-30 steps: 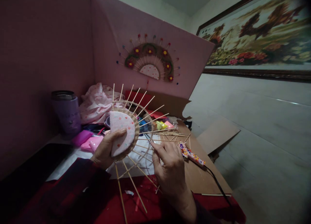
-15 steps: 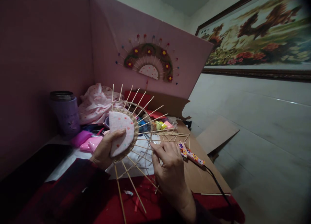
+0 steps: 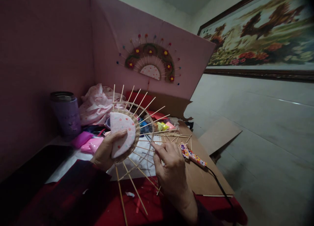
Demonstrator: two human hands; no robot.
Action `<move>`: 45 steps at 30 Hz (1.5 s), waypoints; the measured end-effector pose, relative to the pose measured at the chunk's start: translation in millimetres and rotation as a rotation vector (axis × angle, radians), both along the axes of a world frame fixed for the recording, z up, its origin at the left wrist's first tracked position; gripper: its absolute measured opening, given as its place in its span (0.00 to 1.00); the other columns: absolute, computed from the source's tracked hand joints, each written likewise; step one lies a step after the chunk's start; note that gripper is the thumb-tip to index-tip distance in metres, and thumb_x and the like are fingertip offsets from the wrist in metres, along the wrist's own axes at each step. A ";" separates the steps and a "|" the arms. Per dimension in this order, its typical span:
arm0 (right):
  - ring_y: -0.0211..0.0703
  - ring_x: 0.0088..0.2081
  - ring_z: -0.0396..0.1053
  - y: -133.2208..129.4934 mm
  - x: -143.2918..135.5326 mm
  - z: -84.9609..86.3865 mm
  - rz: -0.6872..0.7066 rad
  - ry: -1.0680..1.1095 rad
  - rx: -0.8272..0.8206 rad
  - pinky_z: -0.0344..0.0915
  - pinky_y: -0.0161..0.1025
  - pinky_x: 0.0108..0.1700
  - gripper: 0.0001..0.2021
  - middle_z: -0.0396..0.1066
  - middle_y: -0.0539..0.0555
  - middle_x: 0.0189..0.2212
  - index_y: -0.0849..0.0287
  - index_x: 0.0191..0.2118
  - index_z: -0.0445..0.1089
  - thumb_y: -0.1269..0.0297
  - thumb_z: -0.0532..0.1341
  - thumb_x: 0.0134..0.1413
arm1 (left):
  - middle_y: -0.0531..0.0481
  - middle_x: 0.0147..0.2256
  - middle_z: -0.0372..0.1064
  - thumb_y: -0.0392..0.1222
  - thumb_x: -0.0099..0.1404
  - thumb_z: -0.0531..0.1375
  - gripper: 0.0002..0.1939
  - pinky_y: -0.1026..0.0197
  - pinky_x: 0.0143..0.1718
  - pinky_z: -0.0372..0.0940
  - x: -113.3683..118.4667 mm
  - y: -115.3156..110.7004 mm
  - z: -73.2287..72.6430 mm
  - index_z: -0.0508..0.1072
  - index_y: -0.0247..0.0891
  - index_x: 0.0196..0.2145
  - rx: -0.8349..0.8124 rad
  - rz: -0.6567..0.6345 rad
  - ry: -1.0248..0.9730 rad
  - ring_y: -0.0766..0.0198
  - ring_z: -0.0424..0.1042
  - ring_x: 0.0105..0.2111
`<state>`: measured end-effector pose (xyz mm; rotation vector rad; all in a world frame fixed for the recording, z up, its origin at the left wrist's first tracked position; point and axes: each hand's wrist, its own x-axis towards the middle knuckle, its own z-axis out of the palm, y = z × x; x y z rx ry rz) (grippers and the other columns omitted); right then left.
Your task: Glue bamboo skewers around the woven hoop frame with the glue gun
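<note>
My left hand (image 3: pixel 104 152) grips the lower left of a half-round piece (image 3: pixel 124 128) covered in white cloth with pink and red dots, its thumb lying on the cloth. A braided cord edges the curve, and several thin sticks (image 3: pixel 147 103) fan out from it. Twine (image 3: pixel 152 121) runs across the sticks in a wider arc. At the right side of that arc, my right hand (image 3: pixel 170 164) is closed, its index finger and thumb at the twine and a stick. The exact pinch point is partly hidden by the fingers.
A flowered glue gun (image 3: pixel 193 157) with a black cord lies on cardboard (image 3: pixel 208 180) at the right. Loose sticks (image 3: pixel 180 136) lie behind it. Purple tumbler (image 3: pixel 65 115), dotted cloth (image 3: pixel 96 103) and pink packets (image 3: pixel 92 144) are at left. A finished fan (image 3: pixel 157 53) hangs on the pink board.
</note>
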<state>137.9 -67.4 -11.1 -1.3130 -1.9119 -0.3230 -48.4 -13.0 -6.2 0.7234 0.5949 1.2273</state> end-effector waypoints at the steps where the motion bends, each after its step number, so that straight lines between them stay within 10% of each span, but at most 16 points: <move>1: 0.44 0.35 0.58 0.2 0.8 0.2 0.003 0.006 0.013 0.55 0.41 0.38 0.16 0.65 0.54 0.29 0.57 0.47 0.71 0.74 0.54 0.53 | 0.42 0.29 0.74 0.36 0.57 0.59 0.12 0.60 0.29 0.71 -0.1 0.0 0.1 0.73 0.29 0.39 -0.001 -0.002 0.003 0.64 0.71 0.22; 45: 0.46 0.37 0.59 -0.2 -0.4 2.2 -0.020 -0.033 0.009 0.57 0.43 0.39 0.16 0.66 0.54 0.31 0.54 0.47 0.71 0.73 0.55 0.53 | 0.42 0.29 0.74 0.34 0.55 0.61 0.14 0.59 0.28 0.71 1.5 0.0 -0.9 0.72 0.29 0.40 -0.019 0.022 -0.039 0.61 0.72 0.24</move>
